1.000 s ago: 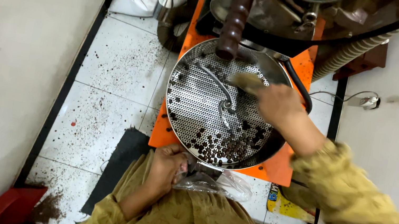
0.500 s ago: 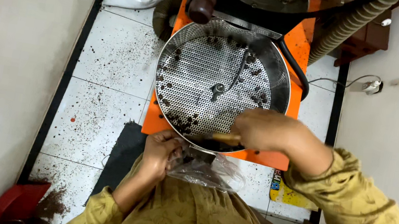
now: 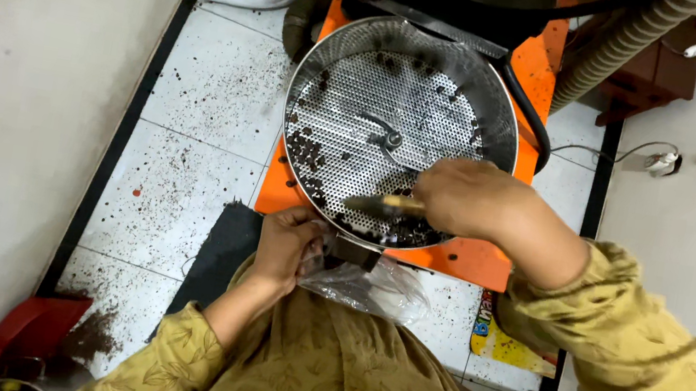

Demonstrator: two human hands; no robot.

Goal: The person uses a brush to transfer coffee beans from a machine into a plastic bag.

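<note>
Centrally in the head view, a round perforated steel cooling tray (image 3: pixel 353 103) sits on an orange machine base (image 3: pixel 486 264). A small metal stirring arm (image 3: pixel 387 135) lies at the hub of the tray. Dark roasted beans (image 3: pixel 308 154) are scattered over the perforated floor, with the densest group along the lower rim, near the bottom centre of the tray.

The right hand (image 3: pixel 460 195) enters from the right of the frame, its yellow-green patterned sleeve (image 3: pixel 644 382) filling the lower right corner. Its fingers are closed together around the handle of a small pale-bristled brush (image 3: pixel 379 202). The brush head points left and rests over the beans at the lower rim of the tray.

The left hand (image 3: pixel 284 246) is positioned just below the tray, at lower centre of the frame. Its fingers are curled shut on the mouth of a clear plastic bag (image 3: pixel 371 287). The bag hangs directly under a small metal outlet (image 3: pixel 353 250) at the lower edge of the tray.

To the left of the machine, a white tiled floor (image 3: pixel 216 91) is speckled with dark debris. A red plastic dustpan (image 3: pixel 29 327) holding dark grounds lies in the lower left corner. A ribbed beige hose (image 3: pixel 629 40) runs diagonally at the upper right.
</note>
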